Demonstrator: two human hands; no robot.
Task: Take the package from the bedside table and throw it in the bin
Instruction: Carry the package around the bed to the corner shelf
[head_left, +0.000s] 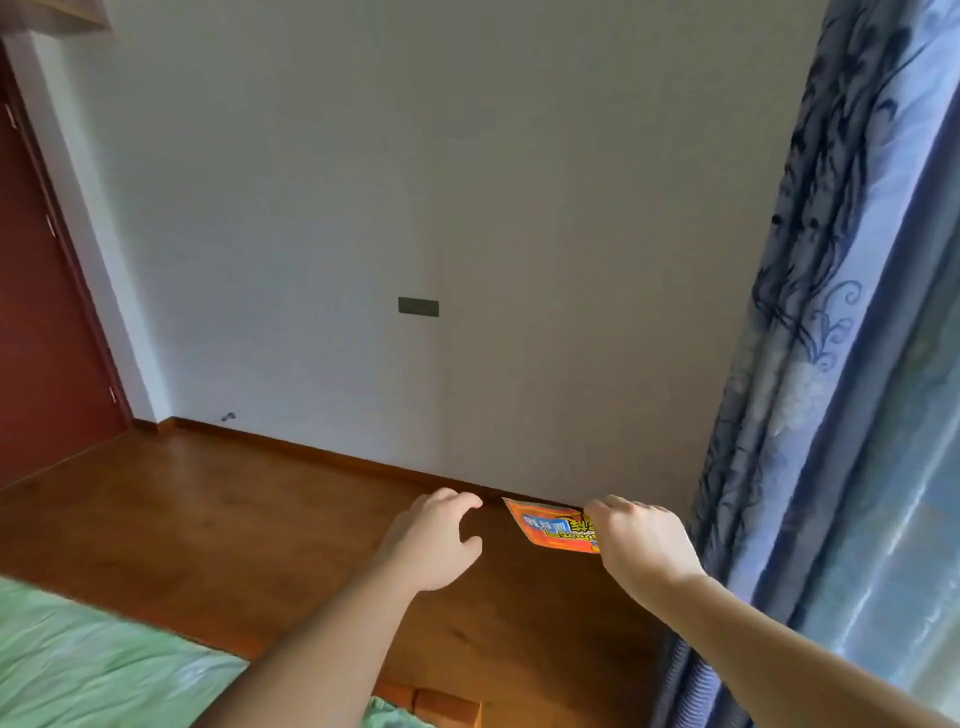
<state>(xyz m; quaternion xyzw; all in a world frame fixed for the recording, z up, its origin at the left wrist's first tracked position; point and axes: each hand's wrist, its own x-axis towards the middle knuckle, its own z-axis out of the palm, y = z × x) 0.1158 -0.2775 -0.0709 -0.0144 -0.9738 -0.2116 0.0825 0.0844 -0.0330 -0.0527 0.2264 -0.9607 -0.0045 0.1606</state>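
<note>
An orange package (550, 529) with blue and yellow print hangs in the air above the wooden floor, pinched at its right edge by my right hand (641, 545). To its left, my left hand (434, 540) is held out with its fingers curled apart and nothing in it, a short gap away from the package. Neither a bedside table nor a bin is in view.
A white wall (415, 208) with a dark socket plate (418, 306) faces me. A blue patterned curtain (810, 322) hangs on the right, a red-brown door (36, 312) stands at the left. A green bed cover (93, 665) and a wooden bed corner (441, 706) lie below.
</note>
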